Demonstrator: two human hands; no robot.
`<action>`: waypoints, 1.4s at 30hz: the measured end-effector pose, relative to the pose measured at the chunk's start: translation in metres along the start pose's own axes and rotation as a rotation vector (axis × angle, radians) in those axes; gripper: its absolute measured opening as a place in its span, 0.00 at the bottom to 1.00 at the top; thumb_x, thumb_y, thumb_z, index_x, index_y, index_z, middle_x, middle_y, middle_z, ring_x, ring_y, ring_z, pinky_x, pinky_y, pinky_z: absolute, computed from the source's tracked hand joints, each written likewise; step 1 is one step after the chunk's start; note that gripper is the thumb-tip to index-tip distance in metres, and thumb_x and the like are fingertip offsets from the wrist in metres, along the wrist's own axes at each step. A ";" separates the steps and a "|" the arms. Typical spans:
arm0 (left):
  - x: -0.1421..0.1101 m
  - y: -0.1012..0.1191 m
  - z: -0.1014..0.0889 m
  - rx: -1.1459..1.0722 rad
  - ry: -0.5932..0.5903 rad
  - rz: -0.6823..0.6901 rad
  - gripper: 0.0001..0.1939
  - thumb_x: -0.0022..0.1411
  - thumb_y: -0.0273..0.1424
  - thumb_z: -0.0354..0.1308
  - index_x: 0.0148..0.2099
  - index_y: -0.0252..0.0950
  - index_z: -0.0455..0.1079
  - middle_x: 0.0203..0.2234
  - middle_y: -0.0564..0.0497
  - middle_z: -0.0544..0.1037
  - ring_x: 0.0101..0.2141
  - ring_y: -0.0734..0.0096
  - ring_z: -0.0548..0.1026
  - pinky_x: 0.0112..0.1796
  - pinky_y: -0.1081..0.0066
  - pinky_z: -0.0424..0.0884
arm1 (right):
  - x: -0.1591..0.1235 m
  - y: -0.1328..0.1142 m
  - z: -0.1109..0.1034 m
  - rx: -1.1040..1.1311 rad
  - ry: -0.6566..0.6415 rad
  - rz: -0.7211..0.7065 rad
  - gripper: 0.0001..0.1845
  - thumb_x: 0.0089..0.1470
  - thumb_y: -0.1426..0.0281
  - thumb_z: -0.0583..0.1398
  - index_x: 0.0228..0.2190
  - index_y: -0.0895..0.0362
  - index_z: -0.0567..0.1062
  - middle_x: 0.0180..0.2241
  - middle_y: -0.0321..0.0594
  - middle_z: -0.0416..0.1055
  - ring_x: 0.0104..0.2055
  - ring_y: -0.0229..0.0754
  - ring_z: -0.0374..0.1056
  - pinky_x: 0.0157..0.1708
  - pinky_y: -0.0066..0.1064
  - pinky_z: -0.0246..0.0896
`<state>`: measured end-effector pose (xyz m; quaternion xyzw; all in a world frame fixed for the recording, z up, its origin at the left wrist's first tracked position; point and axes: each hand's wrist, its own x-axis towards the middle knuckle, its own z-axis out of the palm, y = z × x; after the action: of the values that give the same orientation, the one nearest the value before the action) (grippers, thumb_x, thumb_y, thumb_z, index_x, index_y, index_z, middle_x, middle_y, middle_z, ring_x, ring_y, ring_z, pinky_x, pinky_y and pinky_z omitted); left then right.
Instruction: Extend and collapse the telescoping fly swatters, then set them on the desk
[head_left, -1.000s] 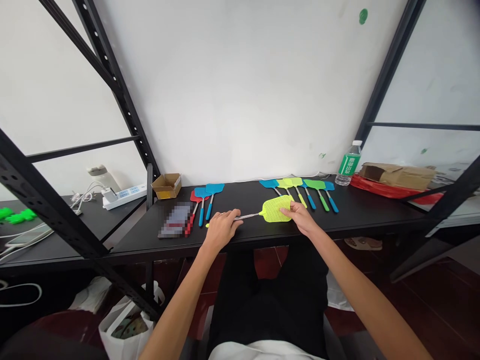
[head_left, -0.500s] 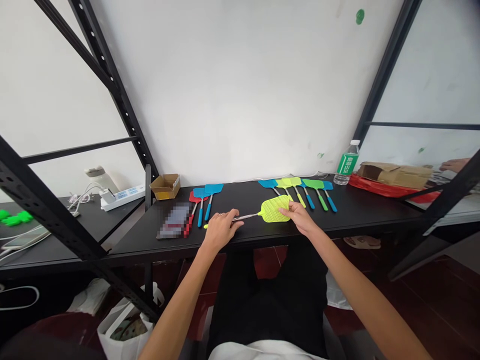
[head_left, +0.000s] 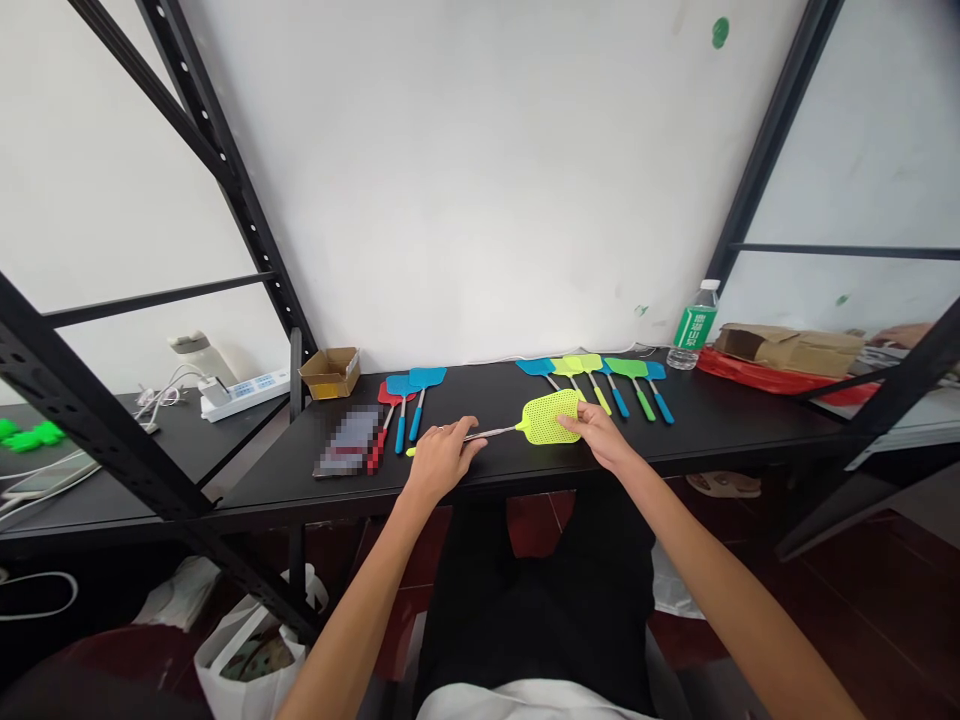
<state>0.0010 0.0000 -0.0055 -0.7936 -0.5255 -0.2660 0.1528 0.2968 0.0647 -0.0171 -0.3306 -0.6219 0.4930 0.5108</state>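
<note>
A yellow-green fly swatter (head_left: 550,418) with a perforated head and a metal rod lies sideways between my hands, above the front of the black shelf (head_left: 495,475). My left hand (head_left: 442,455) is closed around the handle end, whose tip pokes out to the left. At the other end, my right hand (head_left: 598,434) pinches the edge of the swatter's head. Left of my hands lie a red swatter (head_left: 382,430) and two blue swatters (head_left: 417,410). Several blue, yellow and green swatters (head_left: 628,368) lie side by side behind my right hand.
A small cardboard box (head_left: 331,375) and a pixelated flat item (head_left: 349,442) are at the shelf's left. A water bottle (head_left: 693,326) stands at the right rear, beside a red bag with cardboard (head_left: 787,350). Black metal posts (head_left: 225,165) frame both sides. A power strip (head_left: 247,393) lies far left.
</note>
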 end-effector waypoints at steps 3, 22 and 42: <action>0.000 0.000 -0.001 -0.008 0.004 0.005 0.10 0.72 0.39 0.49 0.46 0.40 0.68 0.35 0.50 0.79 0.33 0.64 0.75 0.36 0.66 0.61 | 0.000 0.001 -0.001 0.008 -0.005 0.003 0.25 0.44 0.57 0.71 0.43 0.55 0.81 0.40 0.46 0.80 0.49 0.54 0.73 0.47 0.43 0.68; 0.001 0.000 0.001 0.020 0.000 0.010 0.13 0.74 0.34 0.44 0.41 0.40 0.70 0.32 0.49 0.78 0.34 0.63 0.73 0.36 0.65 0.61 | 0.000 0.000 -0.001 0.015 -0.015 0.000 0.25 0.44 0.56 0.71 0.44 0.54 0.81 0.40 0.46 0.80 0.49 0.54 0.73 0.47 0.43 0.68; 0.001 -0.001 0.002 0.078 0.010 0.002 0.17 0.74 0.32 0.42 0.37 0.39 0.71 0.31 0.48 0.78 0.33 0.62 0.73 0.36 0.64 0.59 | -0.001 -0.004 0.003 0.004 0.005 0.009 0.27 0.41 0.55 0.72 0.41 0.55 0.81 0.38 0.46 0.81 0.47 0.55 0.74 0.45 0.44 0.69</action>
<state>0.0011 0.0016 -0.0065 -0.7862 -0.5338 -0.2491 0.1866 0.2944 0.0620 -0.0133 -0.3334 -0.6181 0.4959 0.5108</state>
